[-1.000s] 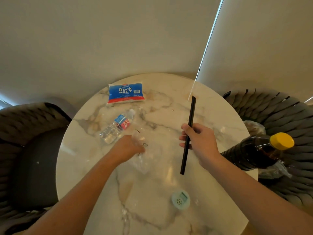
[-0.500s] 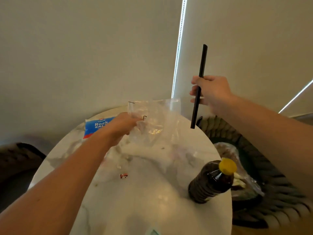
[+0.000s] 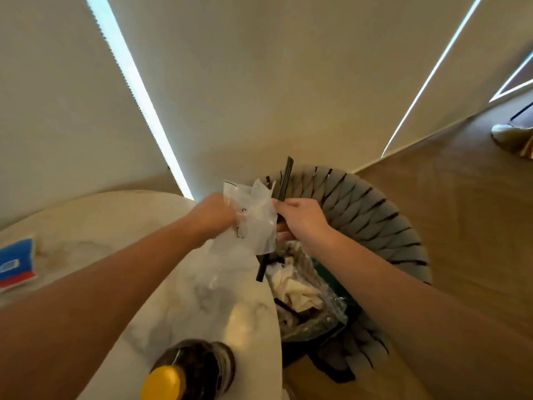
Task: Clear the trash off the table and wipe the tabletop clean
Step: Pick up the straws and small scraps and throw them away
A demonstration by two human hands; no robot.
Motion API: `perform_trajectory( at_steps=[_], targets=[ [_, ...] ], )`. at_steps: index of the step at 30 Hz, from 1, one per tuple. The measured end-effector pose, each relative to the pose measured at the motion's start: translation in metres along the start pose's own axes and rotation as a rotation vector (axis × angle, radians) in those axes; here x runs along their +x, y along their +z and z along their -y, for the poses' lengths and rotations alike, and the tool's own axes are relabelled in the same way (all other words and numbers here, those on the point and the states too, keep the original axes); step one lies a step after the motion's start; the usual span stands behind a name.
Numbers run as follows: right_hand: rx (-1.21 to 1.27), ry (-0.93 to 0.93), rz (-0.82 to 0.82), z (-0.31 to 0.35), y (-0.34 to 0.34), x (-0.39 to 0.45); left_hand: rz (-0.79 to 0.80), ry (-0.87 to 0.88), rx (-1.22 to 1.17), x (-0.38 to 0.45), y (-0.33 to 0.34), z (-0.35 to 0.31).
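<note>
My left hand [image 3: 212,216] grips a clear plastic bag [image 3: 251,219] held up past the right edge of the round marble table [image 3: 184,287]. My right hand [image 3: 300,222] grips a long black strip [image 3: 285,181] that stands nearly upright; its lower end [image 3: 261,269] shows under the bag. Both hands are close together, above a clear trash bag [image 3: 305,295] holding crumpled paper and wrappers on the woven grey chair [image 3: 375,223].
A dark bottle with a yellow cap [image 3: 187,373] stands on the table's near edge. A blue rock salt packet [image 3: 16,262] lies at the left edge of view. Wooden floor [image 3: 461,212] extends to the right; blinds close off the back.
Both hands swung right from over the table to above the chair. The clear bag came up off the tabletop, and the black strip now sits beside it.
</note>
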State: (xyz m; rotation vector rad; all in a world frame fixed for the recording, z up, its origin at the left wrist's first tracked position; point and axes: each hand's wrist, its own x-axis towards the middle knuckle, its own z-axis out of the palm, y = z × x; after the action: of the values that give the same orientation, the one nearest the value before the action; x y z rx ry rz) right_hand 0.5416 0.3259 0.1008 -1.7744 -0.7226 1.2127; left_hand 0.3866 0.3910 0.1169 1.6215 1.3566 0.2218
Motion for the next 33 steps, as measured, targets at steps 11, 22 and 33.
perform_trajectory(
  at_steps=[11, 22, 33],
  targets=[
    [-0.251, 0.012, -0.123, -0.074, -0.061, 0.074, 0.549, -0.245, -0.009, 0.083, 0.098, -0.039],
    [-0.335, -0.004, 0.090, -0.138, -0.073, 0.084, 0.288, 0.033, 0.691, 0.124, 0.168, 0.034],
    [-0.474, -0.107, 0.040, -0.224, -0.083, 0.029, 0.214, 0.090, 0.835, 0.147, 0.202, 0.083]
  ],
)
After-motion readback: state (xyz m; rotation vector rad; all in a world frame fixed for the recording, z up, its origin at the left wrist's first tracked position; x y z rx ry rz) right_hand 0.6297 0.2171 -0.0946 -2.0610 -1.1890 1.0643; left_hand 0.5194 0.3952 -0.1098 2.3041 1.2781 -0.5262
